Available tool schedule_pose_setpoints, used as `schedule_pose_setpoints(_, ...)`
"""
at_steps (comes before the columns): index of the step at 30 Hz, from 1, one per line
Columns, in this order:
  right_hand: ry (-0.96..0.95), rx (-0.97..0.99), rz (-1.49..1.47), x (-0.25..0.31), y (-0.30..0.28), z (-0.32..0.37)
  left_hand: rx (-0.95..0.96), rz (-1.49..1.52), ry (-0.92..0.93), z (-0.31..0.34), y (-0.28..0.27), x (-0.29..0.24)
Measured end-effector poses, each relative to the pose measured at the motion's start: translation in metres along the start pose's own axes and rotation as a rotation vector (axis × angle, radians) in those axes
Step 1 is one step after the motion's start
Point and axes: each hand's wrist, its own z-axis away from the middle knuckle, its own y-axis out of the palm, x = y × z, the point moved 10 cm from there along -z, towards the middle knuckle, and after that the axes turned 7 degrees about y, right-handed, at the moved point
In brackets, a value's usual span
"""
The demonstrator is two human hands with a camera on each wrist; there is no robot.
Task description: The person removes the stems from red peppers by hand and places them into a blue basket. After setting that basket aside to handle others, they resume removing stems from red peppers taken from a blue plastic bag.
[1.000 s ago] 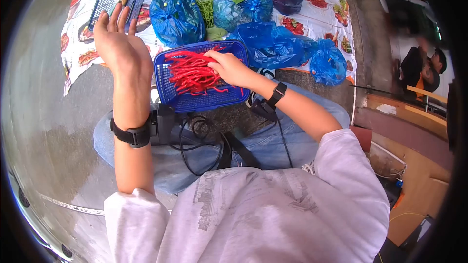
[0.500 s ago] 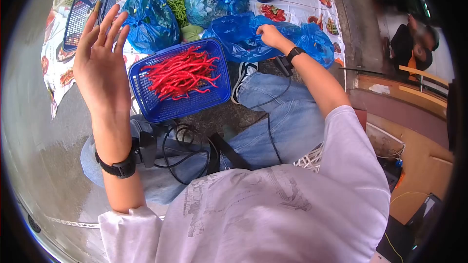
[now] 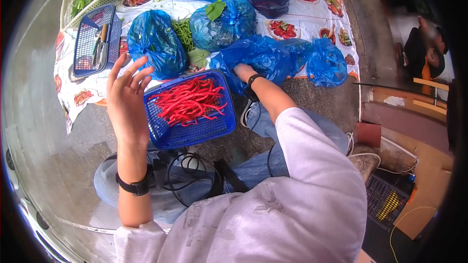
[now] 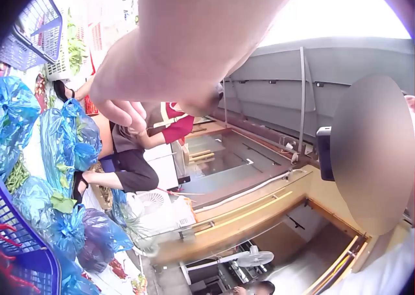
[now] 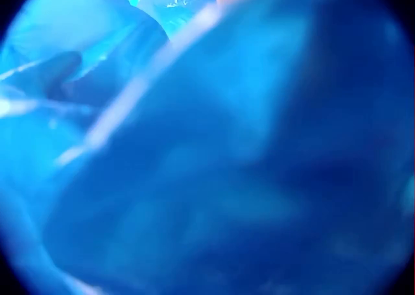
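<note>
**Chilli spill risked by a tug on the bag**

The basket (image 3: 195, 134) is taken as the landmark. It is filled with a loose heap of red chillies (image 3: 187, 100), some lying close to its rim. What it rests on cannot be made out.

The left hand (image 3: 127, 98) is held raised just left of the basket, palm up and fingers spread wide. Nothing is held in it and the basket is not touched by it. The right hand (image 3: 243, 72) is pushed into a blue bag (image 3: 265, 56) just beyond the basket's far right corner. Its fingers are buried in plastic, and the right wrist view is filled with blurred blue film, so whether anything is gripped cannot be told.

Risks, as judged from this:

- The bag appears to press against the basket's far right corner. If the bag is pulled hard, the basket could be knocked or tilted and chillies scattered over the rim.
- The basket is steadied by neither hand, so any knock would go unchecked.
- Thin plastic could be torn by a sharp tug, and the bag's contents spilled beside the basket.
- Cables (image 3: 187, 165) lie looped just below the basket's near edge; they could be snagged by a forearm and the basket dragged.
</note>
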Motion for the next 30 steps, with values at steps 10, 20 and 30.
schedule_pose_setpoints(10, -0.219, -0.046, 0.073, 0.004, -0.097, 0.046, 0.145, 0.004, -0.006, 0.006, 0.006, 0.008)
schedule_pose_setpoints(20, -0.043, -0.279, 0.294, -0.029, -0.232, 0.148, 0.157, -0.021, -0.027, 0.016, 0.019, 0.011)
schedule_pose_setpoints(30, -0.322, 0.174, -1.322, 0.132, -0.283, 0.294, 0.609, -0.010, -0.046, 0.074, 0.101, 0.038)
